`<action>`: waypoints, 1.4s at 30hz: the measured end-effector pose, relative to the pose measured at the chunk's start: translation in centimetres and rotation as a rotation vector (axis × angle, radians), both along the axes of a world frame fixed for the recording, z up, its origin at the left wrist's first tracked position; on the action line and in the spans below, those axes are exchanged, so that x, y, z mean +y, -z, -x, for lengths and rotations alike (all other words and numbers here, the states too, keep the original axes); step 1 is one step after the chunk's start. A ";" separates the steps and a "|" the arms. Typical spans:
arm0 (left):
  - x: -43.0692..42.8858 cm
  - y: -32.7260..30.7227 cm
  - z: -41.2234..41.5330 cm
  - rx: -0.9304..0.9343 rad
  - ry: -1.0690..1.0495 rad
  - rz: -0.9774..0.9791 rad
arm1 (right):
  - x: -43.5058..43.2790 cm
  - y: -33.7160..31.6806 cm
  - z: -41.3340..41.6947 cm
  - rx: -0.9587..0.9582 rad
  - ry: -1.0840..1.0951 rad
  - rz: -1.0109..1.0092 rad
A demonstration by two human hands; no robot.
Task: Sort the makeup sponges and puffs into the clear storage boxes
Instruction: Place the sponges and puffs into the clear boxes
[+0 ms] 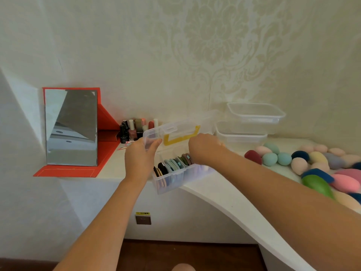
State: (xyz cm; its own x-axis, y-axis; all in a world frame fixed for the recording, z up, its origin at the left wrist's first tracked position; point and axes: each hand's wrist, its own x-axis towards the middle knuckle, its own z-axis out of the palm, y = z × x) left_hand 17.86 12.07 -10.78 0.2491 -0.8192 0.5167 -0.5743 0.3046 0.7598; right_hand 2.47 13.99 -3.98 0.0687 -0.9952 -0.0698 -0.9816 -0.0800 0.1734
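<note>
we see the left hand (pixel 140 159) clamping its fingers on the raised lid (pixel 181 127) of a clear box (pixel 170 181) of puffs (pixel 172 166) at the edge of the shelf (pixel 224 194), likely to keep it open, the right hand (pixel 205 150) beside it with fingers hidden from us, sponges (pixel 312 163) loose on the right.

The transparent hinged lid with yellow handle (pixel 176 132) hangs tilted over the rear of the clear compartmented plastic box (pixel 172 180). The left hand (pixel 139 155) grips one corner of it; the right hand (pixel 205 148) is at the other end, fingers hidden. Nail polish bottles (pixel 133 130) and stacked clear tubs (pixel 252 122) block behind. Loose egg-shaped sponges (pixel 312 163) crowd the white counter (pixel 224 184) to the right; a bare strip separates them from the box.
</note>
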 end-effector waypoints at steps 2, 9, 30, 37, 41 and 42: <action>0.0 0.1 0.0 -0.004 0.008 0.004 | -0.5 -0.6 -0.4 0.065 -0.010 -0.098; 0.1 0.0 0.0 -0.019 0.005 0.011 | -1.5 -0.4 -0.6 0.106 0.007 -0.057; -0.1 -1.3 -0.7 -0.094 0.265 -0.085 | 0.7 -1.4 11.2 -0.263 -0.339 0.235; 0.1 -4.5 -5.5 -0.478 0.666 -0.691 | 1.2 2.0 11.3 -0.266 -0.395 0.153; 2.1 -7.2 -5.1 -0.634 0.562 -0.656 | 1.3 3.4 11.5 -0.291 -0.402 0.147; 2.8 -7.3 -4.0 -0.697 0.526 -0.618 | 1.3 3.7 11.5 -0.288 -0.403 0.146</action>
State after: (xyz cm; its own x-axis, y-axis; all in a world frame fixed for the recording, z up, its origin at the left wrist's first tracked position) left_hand 21.88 14.89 -3.44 -0.4016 -0.9062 -0.1325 -0.8502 0.3151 0.4218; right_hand -8.98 15.31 -7.69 0.4450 -0.8835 0.1465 -0.8873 -0.4571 -0.0614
